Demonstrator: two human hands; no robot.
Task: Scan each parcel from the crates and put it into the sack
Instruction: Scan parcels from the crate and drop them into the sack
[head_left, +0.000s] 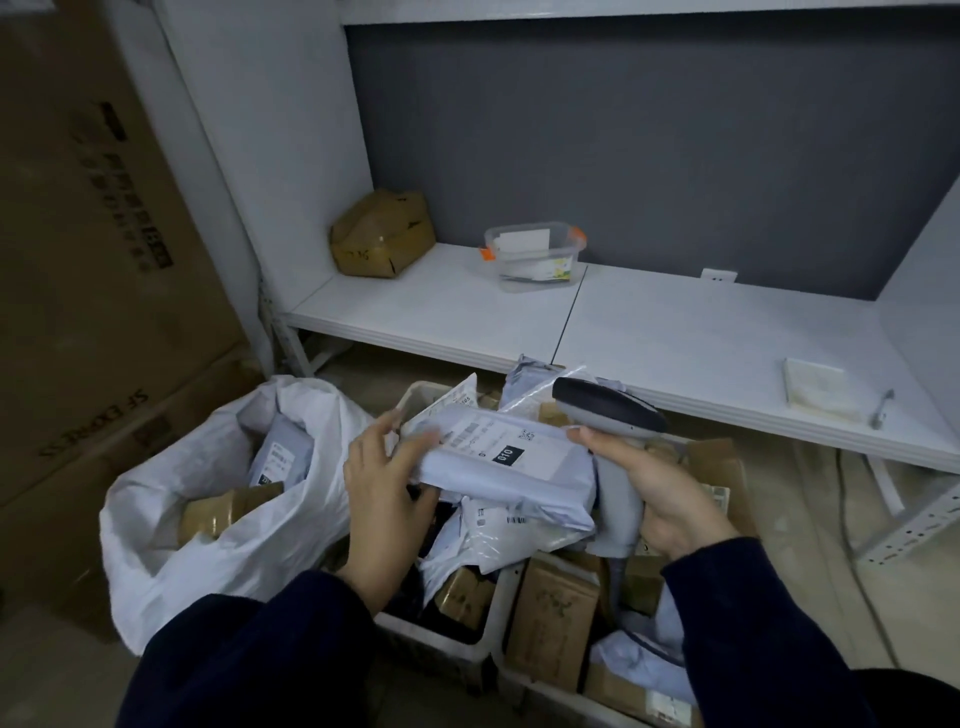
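The left grip (387, 483) curls round the left end of a grey parcel (498, 462), held label-up over the full crates (457, 644), just right of the white sack (218, 540). The right grip (662, 493) wraps the handle of a scanner (608, 410), whose head sits over the parcel's right end.

"010" is printed in white on a black patch of the shipping label (506, 448) on the grey parcel (524, 480) just right of the sack (208, 551). "SF EXPRESS" is seen upside down on the cardboard box (67, 488) left of the sack. Other print is too blurred to be read.
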